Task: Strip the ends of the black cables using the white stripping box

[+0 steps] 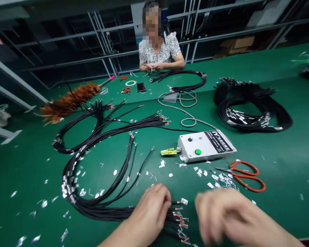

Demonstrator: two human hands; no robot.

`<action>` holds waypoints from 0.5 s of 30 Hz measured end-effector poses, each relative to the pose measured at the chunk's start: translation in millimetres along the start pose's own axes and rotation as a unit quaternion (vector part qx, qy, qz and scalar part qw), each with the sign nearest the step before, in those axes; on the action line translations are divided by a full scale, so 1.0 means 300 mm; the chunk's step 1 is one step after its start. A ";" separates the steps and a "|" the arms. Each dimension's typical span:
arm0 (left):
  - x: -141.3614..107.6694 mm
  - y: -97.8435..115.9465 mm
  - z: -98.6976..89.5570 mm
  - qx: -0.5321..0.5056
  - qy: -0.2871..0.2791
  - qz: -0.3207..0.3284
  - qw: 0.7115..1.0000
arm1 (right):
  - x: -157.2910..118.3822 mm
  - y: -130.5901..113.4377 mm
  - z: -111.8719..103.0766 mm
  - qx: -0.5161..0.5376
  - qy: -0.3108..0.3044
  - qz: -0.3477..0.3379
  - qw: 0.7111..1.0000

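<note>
My left hand (151, 211) lies over a bundle of black cables (105, 212) at the bottom centre, its fingers curled round a cable near the stripped ends. Past the fingers, the bundle's ends show thin coloured wires (181, 221) and bits of foil. To the right of these ends my right hand (216, 212) is raised and smeared by motion; whether it holds anything is unclear. A white control box (206, 145) with a green button and a yellow clip (169, 151) stands beyond both hands. Red-handled scissors (247, 176) rest among foil scraps at its right.
A person (159, 51) works with both hands across the green table (280, 164). Cable coils (254, 106) lie at the right, with more at the left. A brown feather duster (72, 101), a phone (141, 87), tape and small scissors are farther back. Foil scraps litter the left.
</note>
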State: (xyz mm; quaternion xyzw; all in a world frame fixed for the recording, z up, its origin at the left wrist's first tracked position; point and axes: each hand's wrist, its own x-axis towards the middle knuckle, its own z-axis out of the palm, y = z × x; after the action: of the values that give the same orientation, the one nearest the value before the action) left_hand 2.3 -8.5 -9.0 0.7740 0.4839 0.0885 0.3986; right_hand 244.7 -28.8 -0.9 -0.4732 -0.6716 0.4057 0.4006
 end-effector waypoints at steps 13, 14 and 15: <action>0.028 -0.028 -0.001 -0.216 0.100 -0.015 0.971 | 0.097 0.009 0.152 0.071 -0.066 0.155 0.983; 0.028 -0.031 0.000 -0.221 0.100 -0.017 0.970 | 0.114 0.012 0.151 0.083 -0.037 0.164 0.982; 0.027 -0.032 0.002 -0.225 0.101 -0.018 0.969 | 0.129 0.015 0.154 0.096 -0.019 0.170 0.980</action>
State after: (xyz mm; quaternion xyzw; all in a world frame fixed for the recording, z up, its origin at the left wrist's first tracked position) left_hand 0.2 0.0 -18.2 0.6430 0.5031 0.2658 0.5126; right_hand 194.6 1.6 -15.1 -0.5323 -0.5464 0.5395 0.3563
